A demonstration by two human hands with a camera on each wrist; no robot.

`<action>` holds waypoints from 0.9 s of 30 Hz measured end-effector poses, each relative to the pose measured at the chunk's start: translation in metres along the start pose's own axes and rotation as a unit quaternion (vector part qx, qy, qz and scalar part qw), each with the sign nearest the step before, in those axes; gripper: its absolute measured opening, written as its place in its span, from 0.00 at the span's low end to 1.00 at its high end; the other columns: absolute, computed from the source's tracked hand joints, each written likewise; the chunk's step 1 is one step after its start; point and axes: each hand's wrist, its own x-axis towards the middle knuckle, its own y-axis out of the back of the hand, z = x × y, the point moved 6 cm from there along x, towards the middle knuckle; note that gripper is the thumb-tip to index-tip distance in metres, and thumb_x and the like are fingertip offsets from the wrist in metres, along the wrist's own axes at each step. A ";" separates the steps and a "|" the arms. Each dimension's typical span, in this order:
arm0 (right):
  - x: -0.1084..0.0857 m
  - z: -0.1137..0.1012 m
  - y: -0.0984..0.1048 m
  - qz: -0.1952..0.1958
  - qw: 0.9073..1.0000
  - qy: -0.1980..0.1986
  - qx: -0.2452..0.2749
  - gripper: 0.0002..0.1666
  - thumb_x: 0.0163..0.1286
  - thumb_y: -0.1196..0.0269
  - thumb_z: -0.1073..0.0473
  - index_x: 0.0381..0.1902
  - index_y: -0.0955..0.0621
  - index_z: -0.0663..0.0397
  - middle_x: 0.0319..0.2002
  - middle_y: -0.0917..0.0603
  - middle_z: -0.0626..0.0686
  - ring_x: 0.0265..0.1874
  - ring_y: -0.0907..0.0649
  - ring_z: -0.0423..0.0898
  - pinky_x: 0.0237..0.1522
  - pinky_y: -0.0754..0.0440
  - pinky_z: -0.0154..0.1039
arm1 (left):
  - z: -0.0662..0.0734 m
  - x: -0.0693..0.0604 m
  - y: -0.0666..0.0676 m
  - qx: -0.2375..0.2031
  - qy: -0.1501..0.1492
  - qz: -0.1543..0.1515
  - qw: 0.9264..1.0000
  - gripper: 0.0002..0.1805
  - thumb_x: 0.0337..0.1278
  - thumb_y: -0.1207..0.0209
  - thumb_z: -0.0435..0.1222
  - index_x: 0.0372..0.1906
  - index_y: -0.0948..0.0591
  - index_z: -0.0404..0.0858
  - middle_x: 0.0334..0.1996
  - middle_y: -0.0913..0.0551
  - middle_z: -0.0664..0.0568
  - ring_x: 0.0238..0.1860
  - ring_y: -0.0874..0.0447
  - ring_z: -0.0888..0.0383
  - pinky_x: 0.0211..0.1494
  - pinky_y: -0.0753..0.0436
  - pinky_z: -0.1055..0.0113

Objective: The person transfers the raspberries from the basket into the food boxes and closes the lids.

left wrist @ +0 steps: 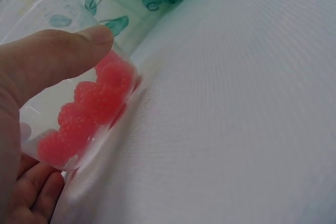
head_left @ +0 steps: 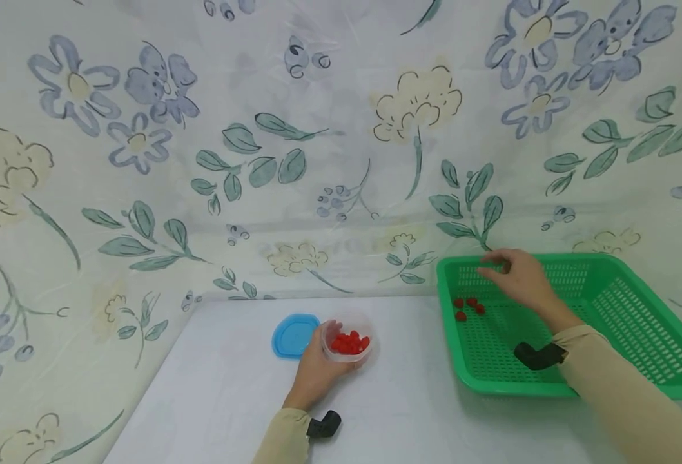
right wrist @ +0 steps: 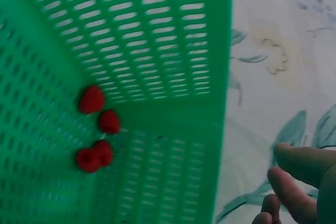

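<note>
R sleeve [head_left: 625, 396] nearest cam, head view: your R hand [head_left: 517, 278], fingers loose, nothing seen held, hangs by far rim of green basket [head_left: 515, 388]; L hand [head_left: 318, 367] grips clear cup [head_left: 352, 321], red raspberries [head_left: 349, 343] inside, blue lid [head_left: 293, 336] just beside. L wrist: hard squeeze might flex clear cup, spilling red raspberries. R wrist: green basket's side stands betw. fingers & four raspberries [right wrist: 109, 121]; could snag.

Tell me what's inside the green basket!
Four berries lie in the basket, near its left end. The right hand and sleeve hide some of it; what's under them can't be seen.
</note>
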 end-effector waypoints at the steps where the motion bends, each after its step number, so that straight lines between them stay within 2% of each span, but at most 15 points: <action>1: 0.001 0.004 -0.001 -0.011 1.000 -0.001 0.000 0.21 0.73 0.37 0.54 0.53 0.18 0.66 0.45 0.18 0.66 0.35 0.22 0.53 0.32 0.25 0.45 | 0.000 0.000 0.000 -0.001 0.001 0.000 1.000 0.53 0.38 0.20 0.47 0.72 0.36 0.46 0.67 0.27 0.53 0.68 0.31 0.49 0.62 0.20 0.49; 4: 0.001 0.017 -0.006 -0.053 0.998 -0.018 0.028 0.24 0.74 0.38 0.52 0.57 0.20 0.67 0.55 0.20 0.70 0.46 0.20 0.60 0.42 0.20 0.52 | 0.000 -0.001 0.000 -0.001 0.002 0.001 1.000 0.53 0.38 0.20 0.46 0.72 0.36 0.46 0.67 0.27 0.53 0.68 0.31 0.48 0.61 0.20 0.49; 6: 0.001 0.028 -0.009 -0.083 0.994 -0.038 0.057 0.27 0.75 0.39 0.50 0.60 0.22 0.68 0.59 0.23 0.72 0.54 0.22 0.65 0.49 0.21 0.58 | 0.001 -0.001 0.000 0.000 0.004 0.003 1.000 0.53 0.38 0.20 0.46 0.72 0.36 0.46 0.67 0.26 0.53 0.68 0.31 0.48 0.60 0.19 0.49; 10: -0.001 0.047 -0.014 -0.146 0.980 -0.091 0.096 0.33 0.76 0.41 0.47 0.65 0.26 0.68 0.64 0.29 0.74 0.62 0.29 0.70 0.56 0.25 0.64 | 0.002 -0.002 0.000 0.000 0.007 0.002 1.000 0.53 0.38 0.20 0.46 0.72 0.36 0.46 0.67 0.26 0.53 0.68 0.31 0.48 0.60 0.19 0.49; 13: -0.002 0.057 -0.019 -0.186 0.970 -0.116 0.105 0.34 0.76 0.41 0.46 0.67 0.28 0.68 0.66 0.33 0.76 0.64 0.31 0.73 0.59 0.26 0.65 | 0.002 -0.002 0.000 0.001 0.007 0.002 1.000 0.53 0.38 0.20 0.46 0.72 0.36 0.46 0.67 0.27 0.53 0.68 0.31 0.48 0.60 0.19 0.49; 15: -0.001 0.060 -0.023 -0.203 0.966 -0.121 0.101 0.33 0.76 0.41 0.47 0.66 0.27 0.68 0.67 0.33 0.76 0.64 0.31 0.73 0.60 0.26 0.64 | 0.001 -0.003 0.001 0.003 0.008 0.002 1.000 0.53 0.38 0.20 0.47 0.72 0.36 0.46 0.67 0.27 0.53 0.68 0.31 0.48 0.60 0.19 0.49; 22: -0.001 0.060 -0.038 -0.229 0.965 -0.102 0.071 0.29 0.73 0.38 0.51 0.61 0.23 0.71 0.64 0.29 0.75 0.62 0.29 0.74 0.58 0.26 0.66 | -0.001 -0.003 0.001 0.007 0.008 0.004 1.000 0.53 0.39 0.20 0.47 0.72 0.36 0.47 0.67 0.27 0.54 0.68 0.31 0.48 0.60 0.19 0.49; 27: -0.001 0.063 -0.046 -0.242 0.962 -0.106 0.065 0.26 0.71 0.37 0.56 0.58 0.22 0.72 0.62 0.28 0.76 0.61 0.29 0.75 0.58 0.26 0.67 | 0.000 -0.002 0.000 0.008 0.009 0.003 1.000 0.53 0.38 0.20 0.47 0.72 0.36 0.47 0.67 0.27 0.54 0.68 0.31 0.47 0.59 0.19 0.49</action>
